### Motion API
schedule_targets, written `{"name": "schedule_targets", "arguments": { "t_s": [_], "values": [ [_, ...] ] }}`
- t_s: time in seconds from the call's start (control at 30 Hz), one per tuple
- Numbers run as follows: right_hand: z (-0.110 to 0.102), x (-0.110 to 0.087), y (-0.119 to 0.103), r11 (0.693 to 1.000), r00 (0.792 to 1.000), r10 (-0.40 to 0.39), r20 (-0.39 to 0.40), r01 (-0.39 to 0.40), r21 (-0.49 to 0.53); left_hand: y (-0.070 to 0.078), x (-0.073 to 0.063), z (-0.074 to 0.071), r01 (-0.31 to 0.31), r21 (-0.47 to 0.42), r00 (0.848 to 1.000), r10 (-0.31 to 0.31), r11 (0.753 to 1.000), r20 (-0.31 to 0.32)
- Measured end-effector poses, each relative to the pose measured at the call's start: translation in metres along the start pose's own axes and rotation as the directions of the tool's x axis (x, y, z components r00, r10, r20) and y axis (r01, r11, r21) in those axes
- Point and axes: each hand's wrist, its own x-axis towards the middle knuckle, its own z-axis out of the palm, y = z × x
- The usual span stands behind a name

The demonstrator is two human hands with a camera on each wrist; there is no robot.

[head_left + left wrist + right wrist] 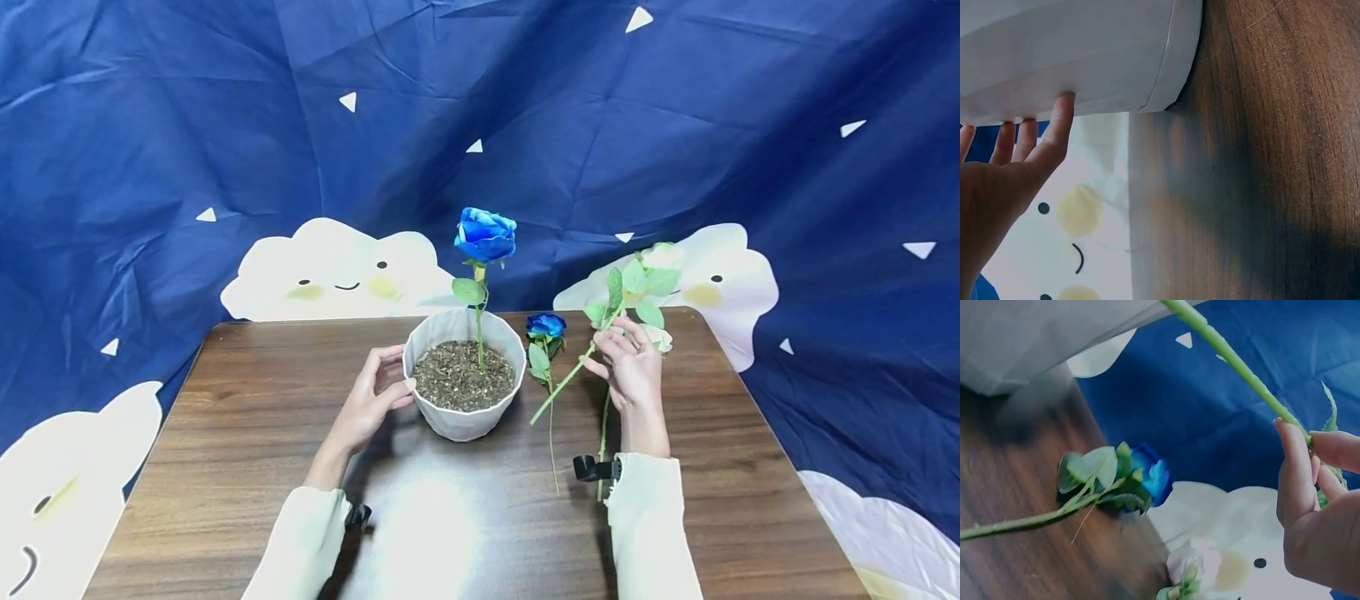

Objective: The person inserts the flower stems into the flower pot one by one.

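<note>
My left hand (pixel 372 392) rests against the left side of a white faceted pot (pixel 463 423), its spread fingertips touching the outer wall in the left wrist view. Dark soil (pixel 453 375) fills the pot's lower part, and a blue artificial rose (pixel 486 236) stands upright in it. To the right of the pot, my right hand (pixel 632 367) pinches the green stem (pixel 1244 372) of a white rose (pixel 662 257) between thumb and fingers. That rose is held at a slant, bloom up and right, bare stem end down towards the pot.
On the brown wooden table (pixel 262 400), right of the pot, lies another blue rose (pixel 546 325). A second white rose (pixel 1194 565) lies beside it, partly hidden under my right hand. Behind the table hangs a blue cloth (pixel 405 150) with clouds.
</note>
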Motion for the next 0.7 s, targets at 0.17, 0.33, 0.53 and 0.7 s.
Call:
{"name": "schedule_targets", "arguments": {
  "t_s": [0.17,0.33,0.53,0.7],
  "values": [
    [0.006,-0.004,-0.004,0.996,0.999,-0.052,0.005,0.052,0.07,0.0,0.0,0.0,-0.004,0.003,1.0,0.004,1.0,0.003],
    [0.012,-0.007,-0.007,0.988,0.994,-0.112,0.012,0.11,0.109,-0.001,-0.001,0.0,-0.005,0.0,1.0,0.005,1.0,0.005],
    [0.021,-0.01,-0.014,0.978,0.986,-0.168,-0.001,0.167,0.121,-0.001,-0.001,0.0,-0.012,-0.011,1.0,0.012,1.0,0.013],
    [0.029,-0.013,-0.022,0.966,0.974,-0.224,0.014,0.22,0.137,0.0,0.0,-0.001,-0.017,-0.012,1.0,0.017,1.0,0.017]
  ]
}}
